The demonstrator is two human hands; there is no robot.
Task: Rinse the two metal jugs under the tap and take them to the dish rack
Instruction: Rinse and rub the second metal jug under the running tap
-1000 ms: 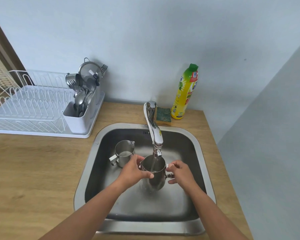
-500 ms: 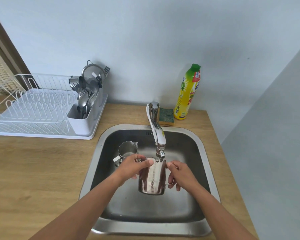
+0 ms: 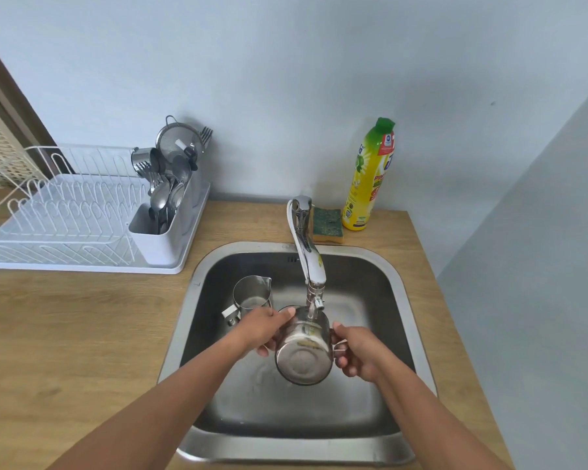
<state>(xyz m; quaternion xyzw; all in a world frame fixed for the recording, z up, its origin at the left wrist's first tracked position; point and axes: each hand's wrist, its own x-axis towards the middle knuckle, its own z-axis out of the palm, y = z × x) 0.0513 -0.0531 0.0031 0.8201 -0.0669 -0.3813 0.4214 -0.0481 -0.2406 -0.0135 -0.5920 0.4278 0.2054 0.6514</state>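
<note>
A metal jug [image 3: 302, 351] is held under the tap [image 3: 308, 256], tipped over so its round base faces me and its mouth points away. Water runs from the spout onto its side. My left hand [image 3: 263, 329] grips the jug's left side near the rim. My right hand [image 3: 357, 352] holds its handle on the right. The second metal jug [image 3: 252, 293] stands upright in the sink [image 3: 197, 313] at the back left, just beyond my left hand, with its handle toward me. The white dish rack [image 3: 65, 218] sits on the counter to the left.
A cutlery holder [image 3: 160, 232] full of spoons, forks and a strainer fills the rack's right end. A green sponge [image 3: 326, 220] and a yellow dish soap bottle [image 3: 369, 178] stand behind the sink. Wooden counter [image 3: 65, 334] lies between sink and rack. A wall closes the right side.
The jug has been tipped from upright, mouth under the stream, to lying over with its base toward me. Both hands stayed on it. The second jug has not moved.
</note>
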